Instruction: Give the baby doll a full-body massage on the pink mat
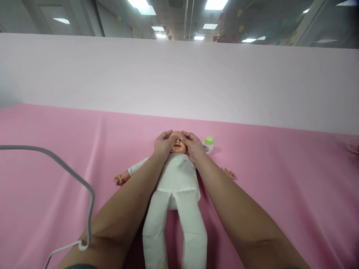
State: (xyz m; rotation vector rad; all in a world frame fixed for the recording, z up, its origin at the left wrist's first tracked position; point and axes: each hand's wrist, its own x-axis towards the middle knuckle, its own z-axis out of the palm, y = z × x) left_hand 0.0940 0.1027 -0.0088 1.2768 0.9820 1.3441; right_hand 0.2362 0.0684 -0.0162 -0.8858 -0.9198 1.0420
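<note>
A baby doll [178, 179] in white clothes lies on its back, its head away from me and its legs toward me. My left hand [164, 144] cups one side of the doll's head [177, 148], its thumb on the face near the eye. On the other side, my right hand [193, 145] holds the head in the same way, thumb on the cheek by the eye. Both thumbs hide the eyes; the mouth shows between them. Just right of my right hand stands a small clear bottle [208, 145] with a green cap. My forearms partly cover the doll's arms.
Pink cloth [112, 142] with soft folds covers the surface. A white wall [179, 78] rises behind it, with glass above. A grey cable [70, 170] loops at the left, near my left forearm. Part of a clear item [352, 146] shows at the right edge.
</note>
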